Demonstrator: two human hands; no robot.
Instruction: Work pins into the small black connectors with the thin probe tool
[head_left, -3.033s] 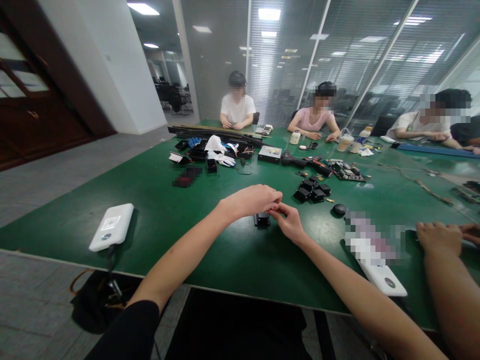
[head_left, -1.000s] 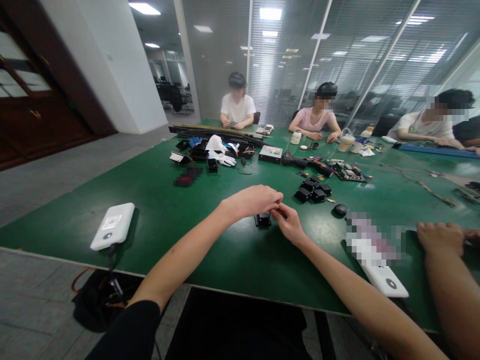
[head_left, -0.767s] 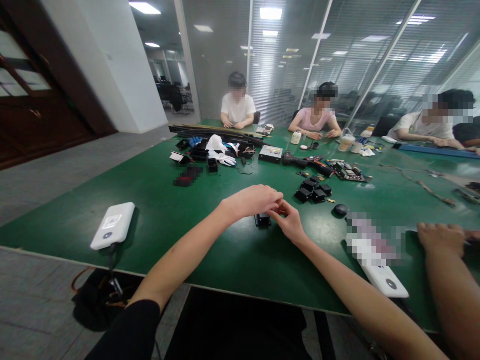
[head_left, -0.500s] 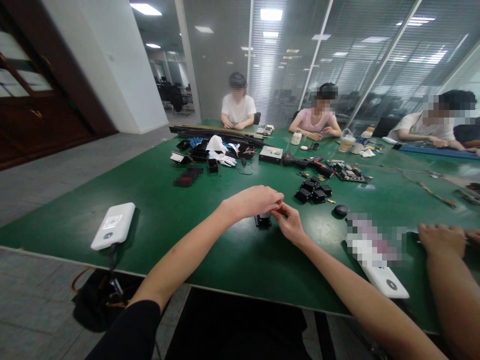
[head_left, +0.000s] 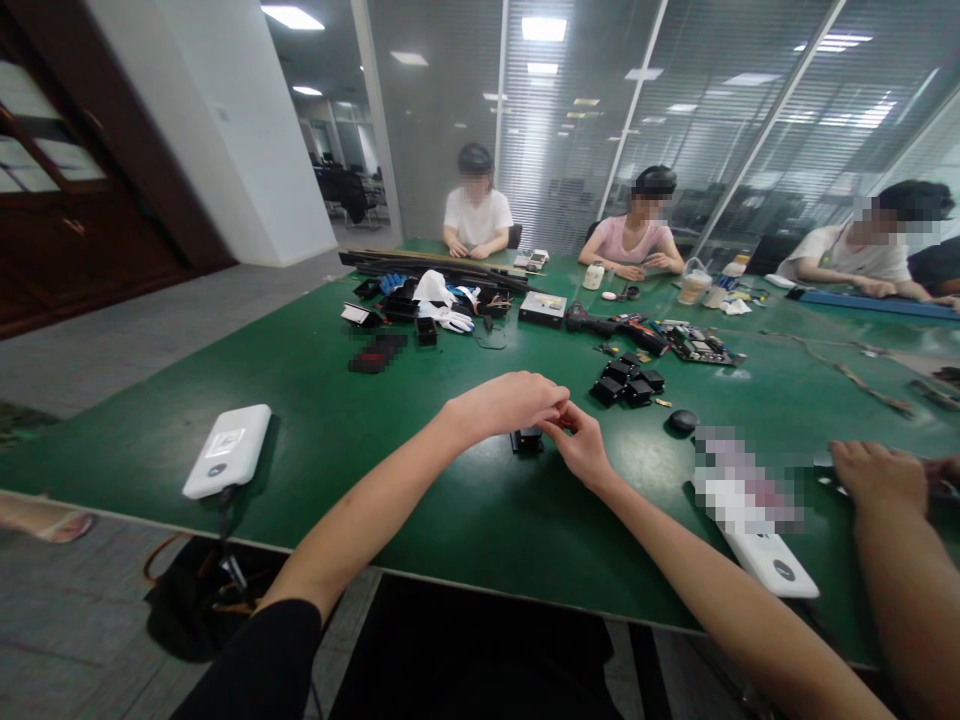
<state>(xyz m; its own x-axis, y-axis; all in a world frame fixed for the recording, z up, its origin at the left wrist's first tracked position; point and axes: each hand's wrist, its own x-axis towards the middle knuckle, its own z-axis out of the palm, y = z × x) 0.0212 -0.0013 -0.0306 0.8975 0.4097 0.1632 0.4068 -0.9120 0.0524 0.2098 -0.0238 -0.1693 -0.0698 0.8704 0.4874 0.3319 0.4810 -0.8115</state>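
My left hand (head_left: 517, 400) reaches in over a small black part (head_left: 527, 441) on the green table (head_left: 360, 450), its fingers bent and closed. Fingertips of my right hand (head_left: 576, 436) meet those of the left just above and beside this part. Both hands pinch at something too small or hidden to make out. The top of the black part is covered by my left hand. Several black blocks (head_left: 626, 381) lie together beyond my right hand.
A white power bank (head_left: 229, 452) lies at left, another (head_left: 772, 560) at right. Nearby are a black mouse-like object (head_left: 682, 422), a power drill (head_left: 615, 325), a circuit board (head_left: 697, 342) and a co-worker's hand (head_left: 881, 480). Three people sit across the table.
My hands hold nearly the same pose. The co-worker's hand at the right has shifted slightly left and up. A foot has appeared at the left edge.
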